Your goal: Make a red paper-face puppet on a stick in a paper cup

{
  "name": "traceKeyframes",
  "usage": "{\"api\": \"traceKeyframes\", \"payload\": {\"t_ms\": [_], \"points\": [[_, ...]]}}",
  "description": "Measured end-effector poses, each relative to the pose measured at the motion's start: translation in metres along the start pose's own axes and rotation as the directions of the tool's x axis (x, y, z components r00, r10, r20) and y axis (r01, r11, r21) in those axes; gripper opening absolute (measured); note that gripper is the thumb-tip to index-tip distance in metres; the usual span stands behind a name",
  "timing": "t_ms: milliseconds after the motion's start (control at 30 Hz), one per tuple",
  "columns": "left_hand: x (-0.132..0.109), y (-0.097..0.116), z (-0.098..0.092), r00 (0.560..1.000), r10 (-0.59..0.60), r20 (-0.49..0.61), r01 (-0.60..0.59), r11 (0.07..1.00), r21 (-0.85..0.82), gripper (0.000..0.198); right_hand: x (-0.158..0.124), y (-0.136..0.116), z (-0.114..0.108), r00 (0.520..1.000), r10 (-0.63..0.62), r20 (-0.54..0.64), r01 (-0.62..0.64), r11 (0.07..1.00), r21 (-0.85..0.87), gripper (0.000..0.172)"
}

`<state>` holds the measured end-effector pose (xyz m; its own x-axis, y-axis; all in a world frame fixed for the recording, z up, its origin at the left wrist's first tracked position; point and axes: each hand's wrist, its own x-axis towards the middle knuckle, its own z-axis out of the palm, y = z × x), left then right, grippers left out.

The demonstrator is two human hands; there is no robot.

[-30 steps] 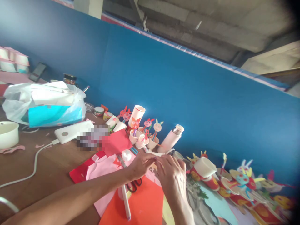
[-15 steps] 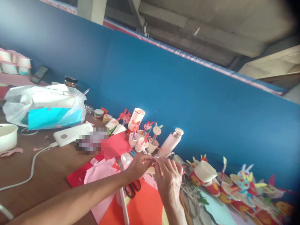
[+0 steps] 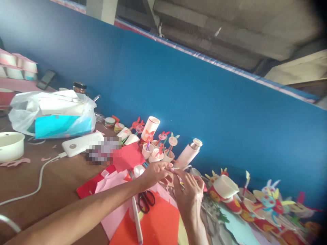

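Note:
My left hand [image 3: 156,176] reaches in from the lower left, its thumb and fingers pinched together. My right hand [image 3: 189,190] meets it from the right with curled fingers, and the fingertips of both hands come together. Whatever they hold between them is too small and blurred to name. Below the hands lie black-handled scissors [image 3: 146,201], a sheet of orange paper [image 3: 160,221] and pink paper [image 3: 112,194]. A slim white stick-like tool [image 3: 137,221] rests across the papers. Red paper [image 3: 129,156] is just left of the hands.
Behind stand a white flask [image 3: 189,154] and paper cups [image 3: 156,155] with animal-face cutouts. More decorated cups [image 3: 226,186] crowd the right. On the left are a plastic bag [image 3: 22,112], a white power bank [image 3: 83,144] with its cable [image 3: 41,177], and a white bowl [image 3: 11,146]. A blue partition [image 3: 204,102] rises behind.
My hands have shifted slightly; the left fingers have loosened and straightened a little, and the right hand has moved slightly down and right. The view has turned a little, uncovering more of the scissors.

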<state>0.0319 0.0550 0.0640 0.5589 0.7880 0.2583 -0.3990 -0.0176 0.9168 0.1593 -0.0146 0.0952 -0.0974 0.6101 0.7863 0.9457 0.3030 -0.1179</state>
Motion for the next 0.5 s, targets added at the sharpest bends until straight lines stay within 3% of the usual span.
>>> {"api": "traceKeyframes", "payload": {"t_ms": [333,500], "points": [[0.000,0.008,-0.003,0.996,-0.067,0.058,0.066,0.997,0.029,0.033,0.001,0.010,-0.009,0.980,0.156,0.122,-0.162,0.986,0.039,0.017],[-0.001,0.004,-0.002,0.992,-0.107,0.068,0.099,0.989,0.108,0.030,0.000,0.013,-0.010,0.974,0.154,0.163,-0.163,0.986,0.039,0.017]]}}
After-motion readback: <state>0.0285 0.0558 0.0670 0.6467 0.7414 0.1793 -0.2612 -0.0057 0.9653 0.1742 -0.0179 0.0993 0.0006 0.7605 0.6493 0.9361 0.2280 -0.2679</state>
